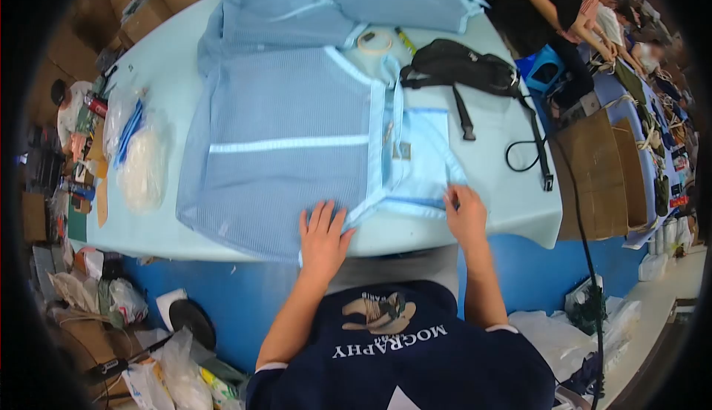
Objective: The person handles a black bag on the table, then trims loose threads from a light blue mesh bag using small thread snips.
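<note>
A blue mesh bag (289, 106) with pale blue binding lies spread flat in front of me. My left hand (324, 238) rests on its near edge, fingers spread over the mesh. At the near right corner, my right hand (466, 208) pinches the pale blue fabric edging (419, 206) between thumb and fingers. A pale blue fabric panel (430, 132) with a small tan label lies between the mesh and my right hand. More folded blue mesh (274, 10) is behind, at the table's far side.
On the pale table (504, 180) are a black waist pack (467, 65) with loose straps, a tape roll (374, 42), a yellow-green marker (406, 39) and a clear plastic bag (142, 169). A cardboard box (597, 180) stands right. Other people work beyond.
</note>
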`<state>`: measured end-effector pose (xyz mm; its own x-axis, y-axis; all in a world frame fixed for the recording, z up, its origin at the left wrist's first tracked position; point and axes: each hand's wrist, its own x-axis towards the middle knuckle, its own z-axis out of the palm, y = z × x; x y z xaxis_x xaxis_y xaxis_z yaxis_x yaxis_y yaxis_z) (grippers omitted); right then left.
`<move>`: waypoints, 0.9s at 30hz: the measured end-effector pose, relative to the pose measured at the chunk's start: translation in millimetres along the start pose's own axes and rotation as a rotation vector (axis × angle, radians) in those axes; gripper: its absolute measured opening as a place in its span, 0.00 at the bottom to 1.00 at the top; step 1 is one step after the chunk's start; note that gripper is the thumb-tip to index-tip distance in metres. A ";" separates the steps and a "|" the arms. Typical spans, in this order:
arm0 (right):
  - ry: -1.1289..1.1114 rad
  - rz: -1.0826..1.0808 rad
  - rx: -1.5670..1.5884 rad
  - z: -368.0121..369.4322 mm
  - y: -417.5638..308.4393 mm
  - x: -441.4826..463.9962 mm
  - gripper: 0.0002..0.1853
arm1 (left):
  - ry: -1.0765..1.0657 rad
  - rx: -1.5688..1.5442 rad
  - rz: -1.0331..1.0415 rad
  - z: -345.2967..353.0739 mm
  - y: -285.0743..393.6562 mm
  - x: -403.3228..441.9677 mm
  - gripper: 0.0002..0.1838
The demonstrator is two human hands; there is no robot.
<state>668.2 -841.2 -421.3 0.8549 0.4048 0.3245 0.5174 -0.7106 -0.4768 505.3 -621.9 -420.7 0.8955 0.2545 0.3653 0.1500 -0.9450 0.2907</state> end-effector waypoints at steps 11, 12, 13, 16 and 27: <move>-0.166 0.102 0.380 -4.8 -23.1 -2.1 0.07 | -0.052 0.154 -0.144 -48.0 -64.1 -43.7 0.15; -0.129 0.107 0.415 -0.9 -25.0 1.3 0.08 | -0.074 0.126 -0.198 -54.1 -67.3 -42.4 0.15; -0.125 0.123 0.481 2.0 -25.7 3.0 0.07 | -0.047 0.079 -0.209 -58.1 -66.5 -40.9 0.15; -0.122 0.154 0.618 7.4 -30.6 4.0 0.08 | 0.051 -0.112 -0.217 -60.2 -48.4 -33.0 0.15; -0.306 0.046 0.540 24.4 -74.2 -11.3 0.09 | 0.182 -0.387 -0.336 -17.1 -17.6 -25.2 0.12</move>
<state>621.1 -779.0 -409.5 0.8075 0.5840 0.0828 0.3571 -0.3724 -0.8566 473.0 -608.2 -419.9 0.7322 0.5938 0.3335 0.2196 -0.6694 0.7097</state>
